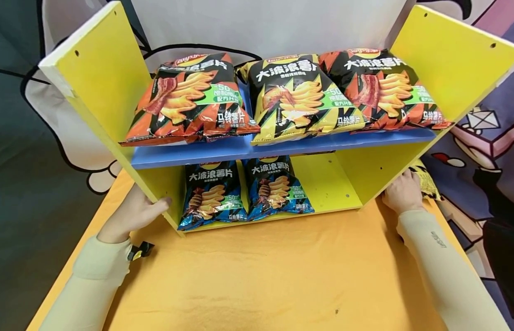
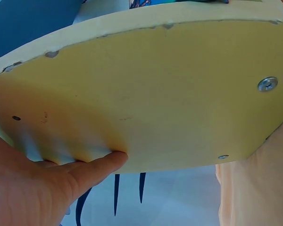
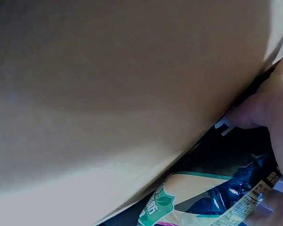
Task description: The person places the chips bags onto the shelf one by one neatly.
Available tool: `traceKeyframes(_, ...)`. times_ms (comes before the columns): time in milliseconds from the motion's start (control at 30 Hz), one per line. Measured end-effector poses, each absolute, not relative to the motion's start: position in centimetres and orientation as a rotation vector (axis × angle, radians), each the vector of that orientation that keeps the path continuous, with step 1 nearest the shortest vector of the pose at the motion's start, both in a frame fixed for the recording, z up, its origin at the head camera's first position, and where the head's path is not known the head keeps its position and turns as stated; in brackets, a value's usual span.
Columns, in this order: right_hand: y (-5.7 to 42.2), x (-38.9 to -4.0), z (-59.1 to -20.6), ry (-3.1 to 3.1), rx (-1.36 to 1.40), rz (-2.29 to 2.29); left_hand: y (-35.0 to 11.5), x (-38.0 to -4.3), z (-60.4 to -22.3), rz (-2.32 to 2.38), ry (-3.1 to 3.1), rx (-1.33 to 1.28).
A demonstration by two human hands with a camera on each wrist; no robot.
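Note:
A yellow two-tier shelf (image 1: 356, 177) with a blue middle board stands on the table. My left hand (image 1: 134, 214) grips its left side panel (image 2: 179, 94), thumb over the front edge and fingers along the outer face. Beyond the right side panel my right hand (image 1: 403, 193) holds a bag of potato chips (image 3: 203, 193); most of that bag is hidden. Two blue chip bags, one left (image 1: 213, 193) and one right (image 1: 277, 188), stand on the lower tier. The upper tier bears a red bag (image 1: 190, 101), a yellow bag (image 1: 300, 99) and another red bag (image 1: 385, 89).
The orange tabletop (image 1: 261, 276) spreads in front of the shelf. A small black-and-yellow piece (image 1: 141, 250) shows beside the left cuff. Behind the shelf hangs a pale printed backdrop (image 1: 273, 23), and patterned cloth (image 1: 484, 156) lies off to the right.

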State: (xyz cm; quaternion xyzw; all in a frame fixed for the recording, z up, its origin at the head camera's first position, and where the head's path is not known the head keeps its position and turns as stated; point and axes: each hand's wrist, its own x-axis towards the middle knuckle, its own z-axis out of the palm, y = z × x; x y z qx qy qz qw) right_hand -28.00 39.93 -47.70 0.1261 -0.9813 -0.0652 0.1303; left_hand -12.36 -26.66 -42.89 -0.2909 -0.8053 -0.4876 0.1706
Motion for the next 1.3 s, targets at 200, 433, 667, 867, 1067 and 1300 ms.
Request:
traceKeyframes(200, 39.8, -27.7, -47.2, -2.852, 0.342, -0.205, -26.6, -12.4, -43.0, -1.392, -2.278, -0.822)
traceKeyframes(433, 39.7, -26.9, -46.5, -2.844, 0.314, -0.195, -26.6, -12.5, -43.0, -1.388, -2.261, -0.833)
traceKeyframes(667, 39.6, -25.4, -45.5, -2.83, 0.304, -0.115, -26.6, -12.4, -42.9, -1.401, -2.276, -0.818)
traceKeyframes(867, 39.8, -23.8, -44.9, -2.765, 0.308, -0.055, -26.5, -12.4, -42.9, -1.401, -2.279, -0.814)
traceKeyframes(1067, 40.5, -22.0, -44.1, -2.719, 0.29, 0.022, -26.5, -12.5, -42.9, -1.412, -2.268, -0.827)
traceKeyframes(1300, 41.5, -19.4, -43.4, -2.717, 0.235, 0.126, -26.5, -12.6, -43.0, -1.403, -2.268, -0.828)
